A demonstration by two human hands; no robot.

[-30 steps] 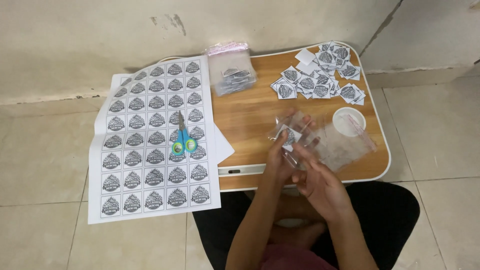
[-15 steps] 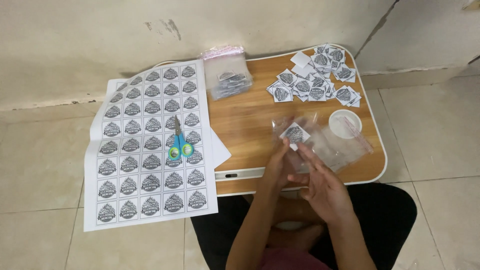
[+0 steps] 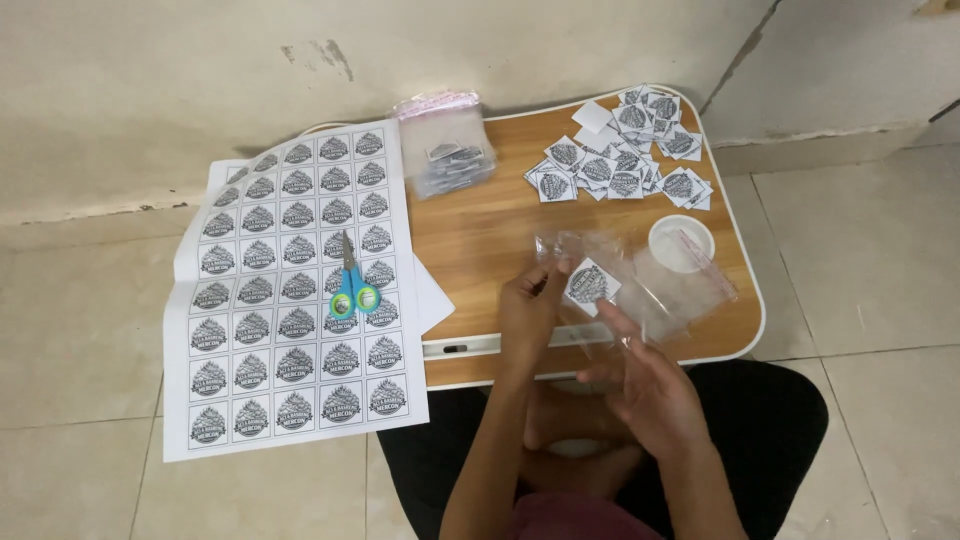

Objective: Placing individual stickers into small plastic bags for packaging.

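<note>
At left of frame, the large white printed sheet of round black emblem labels (image 3: 290, 300) overlaps the small wooden bench (image 3: 490, 230), with blue-and-green scissors (image 3: 352, 290) lying on it. At centre, your left hand (image 3: 528, 310) has its grip pinched shut on the edge of a clear plastic pouch (image 3: 640, 285); your right hand (image 3: 650, 385), fingers half open, touches the pouch from below. A small square cut label (image 3: 590, 283) sits at the pouch's mouth. Keep the mouth spread and slide the label in flat. Cut labels (image 3: 625, 165) lie at upper right.
</note>
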